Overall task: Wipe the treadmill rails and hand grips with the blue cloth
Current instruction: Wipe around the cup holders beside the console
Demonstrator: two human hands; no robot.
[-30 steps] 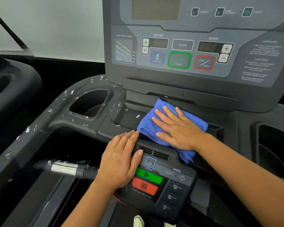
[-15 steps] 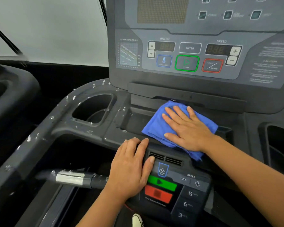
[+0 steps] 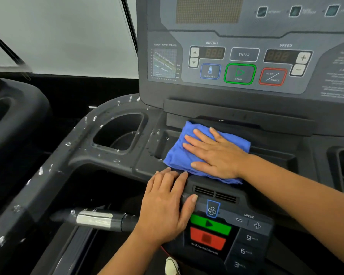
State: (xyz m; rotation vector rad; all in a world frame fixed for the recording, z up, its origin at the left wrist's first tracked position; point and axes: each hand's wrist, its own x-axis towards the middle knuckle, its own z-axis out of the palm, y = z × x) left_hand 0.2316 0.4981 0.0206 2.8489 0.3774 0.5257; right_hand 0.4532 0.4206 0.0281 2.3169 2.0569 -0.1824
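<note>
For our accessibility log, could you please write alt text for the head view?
A right hand presses a folded blue cloth on the dark grey treadmill console tray; the left hand rests on the lower control panel.

Right hand lies flat, fingers spread; left hand rests palm-down, fingers straight together.

- My right hand covers the middle of the blue cloth.
- My left hand hides the left end of the lower panel.
- Console small print: blurred, unreadable.
- Shoe: cropped at the bottom edge.
</note>
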